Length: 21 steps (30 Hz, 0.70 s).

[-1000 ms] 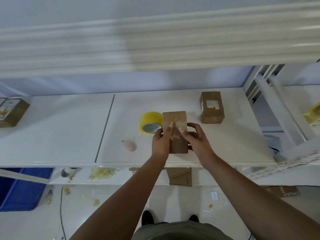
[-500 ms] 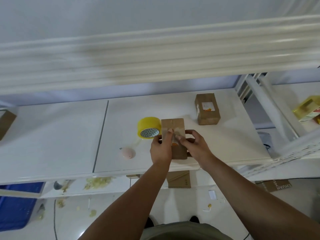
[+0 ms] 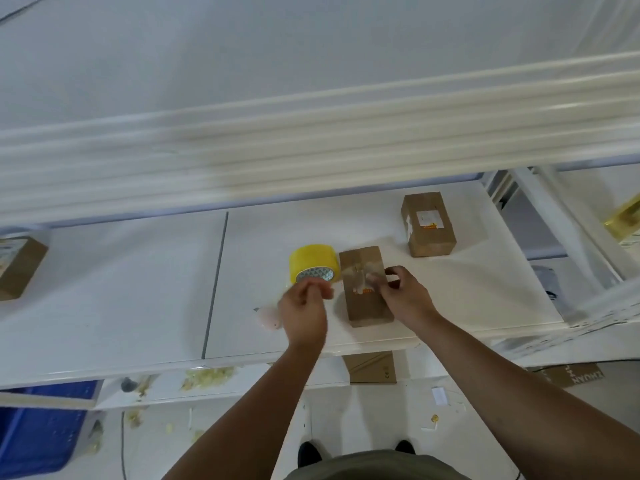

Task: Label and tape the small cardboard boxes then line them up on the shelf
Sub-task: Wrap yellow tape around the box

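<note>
Cardboard box [image 3: 363, 308] lies under your right hand [image 3: 407, 294], whose curled fingers grip it at the tape strip [image 3: 360, 271]. Your left hand [image 3: 304, 308], just beside it, is curled; whether it holds anything, I cannot tell. With one hand steadying it, the box could slide and the strip wrinkle.

Single head-worn wide-angle view, forward and steeply down, close over the white shelf [image 3: 104, 306]
</note>
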Each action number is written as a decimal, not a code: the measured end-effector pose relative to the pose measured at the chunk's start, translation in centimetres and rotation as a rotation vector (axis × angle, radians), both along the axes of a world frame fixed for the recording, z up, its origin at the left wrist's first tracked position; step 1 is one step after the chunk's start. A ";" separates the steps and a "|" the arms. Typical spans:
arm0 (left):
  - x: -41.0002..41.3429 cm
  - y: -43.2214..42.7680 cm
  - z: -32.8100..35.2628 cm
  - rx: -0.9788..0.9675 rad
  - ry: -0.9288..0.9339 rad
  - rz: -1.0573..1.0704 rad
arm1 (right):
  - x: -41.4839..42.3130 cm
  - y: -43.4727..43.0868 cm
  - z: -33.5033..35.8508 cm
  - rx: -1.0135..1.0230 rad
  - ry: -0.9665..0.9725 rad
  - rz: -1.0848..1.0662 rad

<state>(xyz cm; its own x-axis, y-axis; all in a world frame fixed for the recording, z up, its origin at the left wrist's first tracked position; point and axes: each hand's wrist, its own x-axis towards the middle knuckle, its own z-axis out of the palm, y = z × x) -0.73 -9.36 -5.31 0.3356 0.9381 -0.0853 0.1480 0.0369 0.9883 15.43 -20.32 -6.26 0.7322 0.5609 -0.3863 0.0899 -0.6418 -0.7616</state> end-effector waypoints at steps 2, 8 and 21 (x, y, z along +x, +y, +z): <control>-1.0 2.6 0.4 0.053 -0.037 0.140 | 0.4 0.5 0.4 -0.049 -0.106 0.034; -2.2 11.9 1.2 0.076 0.509 -0.169 | 0.0 5.9 3.9 0.122 -0.392 0.193; -1.4 15.2 -1.0 0.180 0.966 -0.731 | -2.2 11.4 5.2 -0.064 -0.279 0.631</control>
<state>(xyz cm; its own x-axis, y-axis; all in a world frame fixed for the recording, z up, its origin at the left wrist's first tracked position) -2.16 5.86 -6.29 0.6592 0.5791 -0.4798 0.7516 -0.4881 0.4437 13.24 -8.87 -1.08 0.3497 0.8950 -0.2770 0.6482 -0.4446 -0.6182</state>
